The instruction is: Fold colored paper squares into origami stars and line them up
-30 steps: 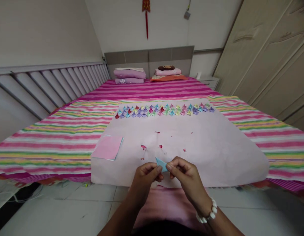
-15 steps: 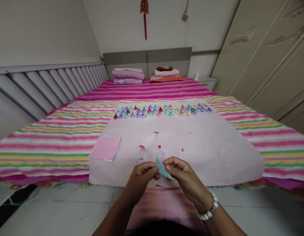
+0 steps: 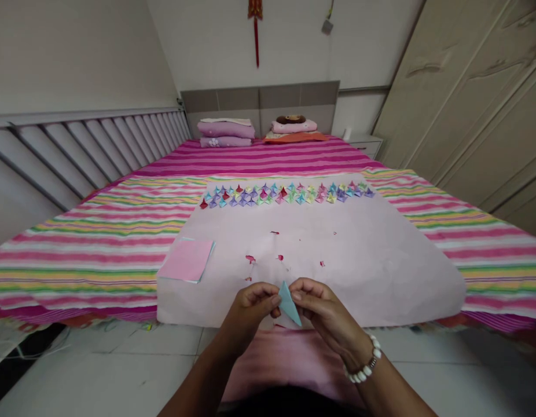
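Observation:
Both hands pinch a small folded light-blue paper piece just over the near edge of a big pale pink sheet spread on the bed. My left hand grips its left side with fingertips closed. My right hand, a white bead bracelet on its wrist, grips the right side. The paper stands as a narrow pointed shape, tip downward. A stack of pink square papers lies to the left on the sheet. Several small folded paper shapes in many colours form a row along the sheet's far edge.
The bed has a striped pink, green and yellow cover, with folded bedding and pillows at the headboard. A slatted grey panel lines the left wall; wardrobe doors stand on the right. Small red scraps dot the sheet. Tiled floor is below.
The blue paper has turned in my fingers from a flat, sideways piece to a narrower shape pointing down. Both hands stayed at the sheet's near edge.

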Action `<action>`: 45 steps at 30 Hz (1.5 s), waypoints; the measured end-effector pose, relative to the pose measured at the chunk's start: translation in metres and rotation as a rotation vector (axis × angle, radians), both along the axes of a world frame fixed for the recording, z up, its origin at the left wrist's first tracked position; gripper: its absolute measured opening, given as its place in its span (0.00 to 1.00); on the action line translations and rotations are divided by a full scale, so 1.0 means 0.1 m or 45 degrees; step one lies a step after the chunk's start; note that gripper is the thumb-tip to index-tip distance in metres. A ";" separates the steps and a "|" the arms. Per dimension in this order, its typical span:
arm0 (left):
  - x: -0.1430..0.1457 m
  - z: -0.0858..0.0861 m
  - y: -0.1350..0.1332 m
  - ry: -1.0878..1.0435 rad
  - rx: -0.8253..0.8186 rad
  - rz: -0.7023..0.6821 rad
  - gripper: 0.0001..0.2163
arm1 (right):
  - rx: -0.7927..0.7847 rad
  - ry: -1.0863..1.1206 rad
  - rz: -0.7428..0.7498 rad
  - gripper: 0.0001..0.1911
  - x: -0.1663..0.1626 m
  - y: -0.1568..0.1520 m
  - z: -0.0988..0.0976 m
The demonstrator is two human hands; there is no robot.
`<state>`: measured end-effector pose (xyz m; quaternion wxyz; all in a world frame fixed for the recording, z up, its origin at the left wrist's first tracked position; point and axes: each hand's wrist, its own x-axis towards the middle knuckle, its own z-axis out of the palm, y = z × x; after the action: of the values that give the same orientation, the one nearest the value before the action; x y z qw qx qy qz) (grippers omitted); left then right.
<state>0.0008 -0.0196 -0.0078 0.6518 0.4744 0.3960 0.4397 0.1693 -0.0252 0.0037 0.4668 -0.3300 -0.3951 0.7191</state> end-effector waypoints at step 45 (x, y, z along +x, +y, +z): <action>0.16 0.08 0.08 0.026 -0.133 0.228 0.11 | 0.722 -0.571 -0.481 0.08 -0.11 0.00 -0.13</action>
<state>0.0169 -0.0117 0.0002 0.6297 0.4070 0.4657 0.4699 0.1584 -0.0252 -0.0092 0.5655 -0.4036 -0.6020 0.3936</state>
